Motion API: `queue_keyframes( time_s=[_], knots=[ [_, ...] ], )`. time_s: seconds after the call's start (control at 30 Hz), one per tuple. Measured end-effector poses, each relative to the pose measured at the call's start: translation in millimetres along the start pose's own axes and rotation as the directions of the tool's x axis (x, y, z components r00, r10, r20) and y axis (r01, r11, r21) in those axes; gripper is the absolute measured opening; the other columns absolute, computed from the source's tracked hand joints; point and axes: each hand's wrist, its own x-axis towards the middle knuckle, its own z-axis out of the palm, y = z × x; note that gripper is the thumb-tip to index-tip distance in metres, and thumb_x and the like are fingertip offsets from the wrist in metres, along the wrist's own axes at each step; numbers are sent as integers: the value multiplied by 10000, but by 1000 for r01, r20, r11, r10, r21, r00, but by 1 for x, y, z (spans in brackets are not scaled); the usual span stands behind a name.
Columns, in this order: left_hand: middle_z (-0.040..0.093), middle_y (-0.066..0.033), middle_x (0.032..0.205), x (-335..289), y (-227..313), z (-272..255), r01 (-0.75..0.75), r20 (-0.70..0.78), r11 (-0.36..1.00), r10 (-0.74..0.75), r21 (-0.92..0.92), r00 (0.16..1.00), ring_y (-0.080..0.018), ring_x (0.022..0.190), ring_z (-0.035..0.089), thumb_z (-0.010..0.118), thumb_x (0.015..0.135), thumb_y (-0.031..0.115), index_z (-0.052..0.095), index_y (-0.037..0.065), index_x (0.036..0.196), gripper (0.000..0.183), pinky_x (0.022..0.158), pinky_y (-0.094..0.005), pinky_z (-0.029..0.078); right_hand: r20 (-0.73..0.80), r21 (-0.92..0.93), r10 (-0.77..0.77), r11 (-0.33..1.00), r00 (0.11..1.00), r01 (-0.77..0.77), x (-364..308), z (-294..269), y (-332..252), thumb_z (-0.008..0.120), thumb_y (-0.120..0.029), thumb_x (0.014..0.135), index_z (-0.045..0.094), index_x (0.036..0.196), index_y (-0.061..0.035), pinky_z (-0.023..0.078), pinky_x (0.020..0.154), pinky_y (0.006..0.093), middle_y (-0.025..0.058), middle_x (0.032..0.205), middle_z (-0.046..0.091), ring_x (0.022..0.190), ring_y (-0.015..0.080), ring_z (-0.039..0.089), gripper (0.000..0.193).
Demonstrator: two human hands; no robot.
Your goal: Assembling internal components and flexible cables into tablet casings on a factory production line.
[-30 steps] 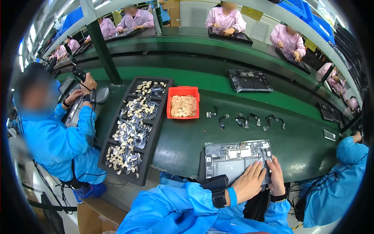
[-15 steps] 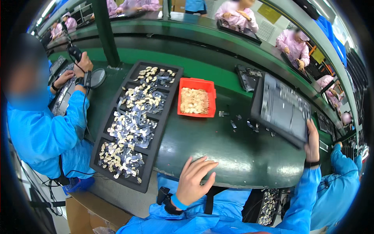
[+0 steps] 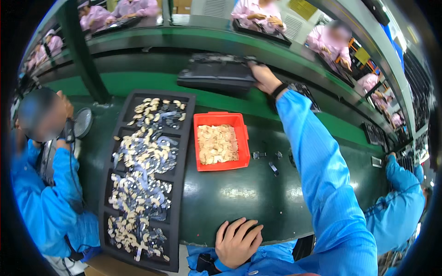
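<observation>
My right arm stretches far forward across the table. At its end my right hand (image 3: 266, 79) grips the right edge of an opened laptop base (image 3: 216, 73), a flat black slab with parts showing along its far side. It is held at the green ledge by the conveyor and looks slightly blurred. My left hand (image 3: 238, 242) holds nothing; its fingers are apart, palm down at the table's front edge. Left of it lies a long black compartment tray (image 3: 188, 152) heaped with small cream and dark pieces. Beyond my left hand stands a red bin (image 3: 222, 166) of cream-coloured pieces.
Small loose parts (image 3: 273, 169) lie right of the red bin on the green table (image 3: 221, 202). Another dark device (image 3: 304, 94) is partly hidden behind my right forearm. Co-workers in blue (image 3: 41, 184) sit at both sides; others in pink work across the conveyor (image 3: 193, 57).
My right hand has carried the laptop base from the table's right side forward and left to the ledge. My left hand has lowered at the front edge. The whole view has shifted.
</observation>
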Motion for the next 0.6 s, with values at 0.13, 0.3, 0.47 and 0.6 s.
queue_keyframes(
  time_s=[0.13, 0.3, 0.47, 0.6],
  knots=[
    [725, 147, 1059, 0, -4, -1, 36, -5, 997, -35, 64, 999, -103, 1058, 660, 748, 787, 295, 788, 294, 913, 133, 1011, -379, 441, 48, -576, -212, 793, 976, 200, -8, 3, -29, 515, -438, 1037, 711, 1150, -65, 570, 798, 492, 114, 1203, 722, 912, 358, 700, 436],
    [728, 73, 1073, 10, 4, -6, -19, -42, 998, 22, 65, 999, -161, 1046, 673, 741, 818, 237, 780, 232, 948, 135, 993, -397, 469, -118, -905, -281, -365, 952, -220, -8, -190, -37, 398, -386, 1032, 721, 1220, -94, 476, 995, 625, 219, 1232, 705, 1121, 471, 667, 474],
    [719, 51, 1039, 20, 14, 3, -61, -72, 997, 63, 39, 995, -192, 1011, 683, 748, 808, 236, 767, 229, 923, 117, 960, -425, 491, -417, -906, -194, 20, 888, -422, -63, -293, -31, 594, -477, 955, 675, 1202, 102, 501, 982, 511, 361, 1181, 664, 1122, 487, 655, 635],
    [727, 48, 1054, 9, 13, 0, 40, -65, 990, -32, 138, 997, -196, 1045, 680, 767, 795, 230, 772, 228, 929, 134, 991, -440, 478, -375, -891, -156, 332, 914, -309, -40, -235, 7, 559, -392, 999, 717, 1043, 89, 523, 912, 517, 347, 1071, 694, 1028, 485, 679, 508]
  ],
)
